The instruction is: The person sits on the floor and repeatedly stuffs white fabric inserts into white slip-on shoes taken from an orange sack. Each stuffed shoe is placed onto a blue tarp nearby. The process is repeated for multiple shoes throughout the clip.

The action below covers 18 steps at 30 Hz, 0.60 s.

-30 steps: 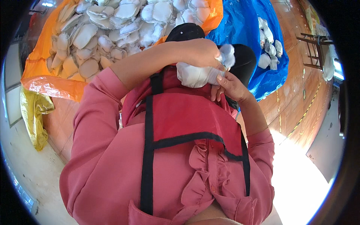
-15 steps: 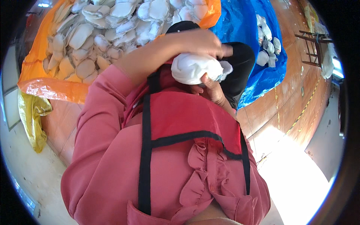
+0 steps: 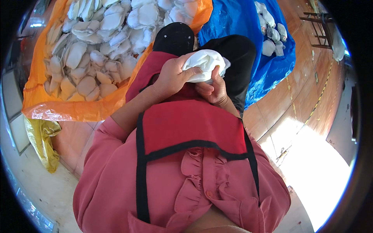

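Note:
Between my two hands, above my lap, is a soft white bundle, rounded and folded like cloth or padding. My left hand grips it from the left, with the thumb laid along its near side. My right hand is closed on its lower right side, thumb pressed up against the white surface and fingers curled beneath. Greyish material peeks out at the bundle's right end; what lies inside cannot be made out.
An orange sheet at the far left bears a heap of white rounded pads. Several similar white bundles lie on a blue sheet at the right. A yellow bag is on the floor, and a dark wooden stool stands far right.
My left hand, blurred and reaching across over the bundle to its right, has come back to grip its left side. My right hand keeps its hold. The view has shifted slightly.

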Tool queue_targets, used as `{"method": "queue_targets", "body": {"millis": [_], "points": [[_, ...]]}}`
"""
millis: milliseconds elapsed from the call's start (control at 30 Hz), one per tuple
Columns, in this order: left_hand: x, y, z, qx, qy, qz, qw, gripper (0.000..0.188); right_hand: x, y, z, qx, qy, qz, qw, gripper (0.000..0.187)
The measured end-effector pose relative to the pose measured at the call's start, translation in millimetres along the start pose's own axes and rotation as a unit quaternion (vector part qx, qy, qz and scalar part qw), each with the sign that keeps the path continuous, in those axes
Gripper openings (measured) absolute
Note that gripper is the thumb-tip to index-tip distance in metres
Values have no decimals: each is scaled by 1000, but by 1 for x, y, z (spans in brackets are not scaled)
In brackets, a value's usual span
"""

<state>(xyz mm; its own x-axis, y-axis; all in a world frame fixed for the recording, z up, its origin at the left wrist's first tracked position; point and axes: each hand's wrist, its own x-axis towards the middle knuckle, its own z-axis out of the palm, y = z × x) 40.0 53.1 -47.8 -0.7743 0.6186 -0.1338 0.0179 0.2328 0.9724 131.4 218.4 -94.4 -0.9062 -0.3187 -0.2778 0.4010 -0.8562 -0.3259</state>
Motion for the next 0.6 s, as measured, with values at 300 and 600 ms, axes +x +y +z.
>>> {"method": "queue_targets", "body": {"millis": [300, 600], "points": [[-3, 8, -2, -37, -22, -57, 997, 47, -8, -5, 14, -96, 82, -44, 991, 73], [0, 38, -3, 201, -20, 19, 979, 44, -17, -9, 1, -137, -40, 42, 989, 65]]}}
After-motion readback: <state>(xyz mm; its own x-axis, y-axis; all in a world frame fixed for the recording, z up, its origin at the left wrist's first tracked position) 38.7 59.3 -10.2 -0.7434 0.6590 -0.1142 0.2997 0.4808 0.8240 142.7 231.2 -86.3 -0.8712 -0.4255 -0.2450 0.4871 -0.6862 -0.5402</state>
